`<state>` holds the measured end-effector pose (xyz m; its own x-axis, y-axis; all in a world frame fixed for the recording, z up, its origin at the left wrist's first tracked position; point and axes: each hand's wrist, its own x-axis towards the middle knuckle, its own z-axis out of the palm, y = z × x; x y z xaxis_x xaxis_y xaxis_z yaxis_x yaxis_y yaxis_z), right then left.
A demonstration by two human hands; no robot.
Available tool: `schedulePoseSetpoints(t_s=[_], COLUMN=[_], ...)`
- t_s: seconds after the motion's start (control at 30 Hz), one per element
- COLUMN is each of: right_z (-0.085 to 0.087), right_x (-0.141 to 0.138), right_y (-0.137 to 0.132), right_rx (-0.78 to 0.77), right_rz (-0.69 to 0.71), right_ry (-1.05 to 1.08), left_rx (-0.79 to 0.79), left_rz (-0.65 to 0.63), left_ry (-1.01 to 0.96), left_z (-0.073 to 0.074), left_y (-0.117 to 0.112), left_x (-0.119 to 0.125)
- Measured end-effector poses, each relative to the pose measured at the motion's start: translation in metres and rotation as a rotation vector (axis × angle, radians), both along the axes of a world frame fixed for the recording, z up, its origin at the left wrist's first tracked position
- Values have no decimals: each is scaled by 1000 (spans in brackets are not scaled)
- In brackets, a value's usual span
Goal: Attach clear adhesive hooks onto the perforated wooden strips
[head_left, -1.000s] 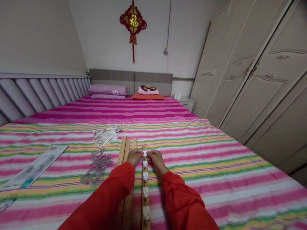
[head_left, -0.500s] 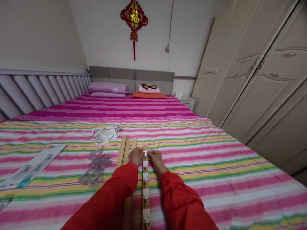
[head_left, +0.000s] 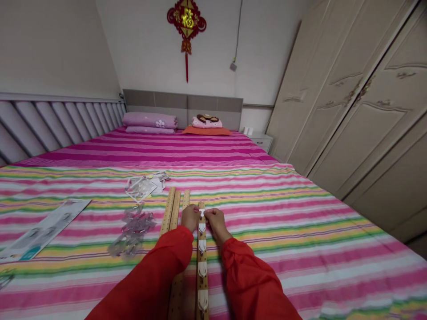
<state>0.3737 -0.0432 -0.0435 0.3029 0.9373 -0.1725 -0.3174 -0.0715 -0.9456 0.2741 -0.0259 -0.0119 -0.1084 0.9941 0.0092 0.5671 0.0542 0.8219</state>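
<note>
A perforated wooden strip [head_left: 202, 255] lies lengthwise on the bed, with several white hooks [head_left: 202, 269] in a row along it. At its far end sits a small white hook [head_left: 202, 213]. My left hand [head_left: 191, 218] pinches that hook from the left side, fingers closed. From the right, my right hand [head_left: 215, 221] grips the same hook between thumb and fingertips. More perforated wooden strips [head_left: 168, 211] lie just left of my left hand, partly covered by my red sleeve.
Clear plastic packets [head_left: 135, 229] are heaped left of the strips, with a pile of torn packaging [head_left: 147, 186] beyond. A long white packaging card [head_left: 46, 231] lies farther left. Folded bedding [head_left: 150, 121] rests by the headboard [head_left: 213, 104]; a wardrobe [head_left: 360, 111] stands to the right.
Both hands stay at the far hook, which appears slightly turned or lowered between the fingers. The view has shifted a little; the other things stay put.
</note>
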Motion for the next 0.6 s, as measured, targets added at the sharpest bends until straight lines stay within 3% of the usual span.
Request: schedulePoseSetpoints(t_s=[0.6], right_z=[-11], right_x=[1], right_y=[7], right_rx=[-60], right_rz=[-2], right_ry=[-34], left_rx=[5], left_rz=[-76], left_ry=[60], left_z=[-12], left_y=[4], left_x=[-3])
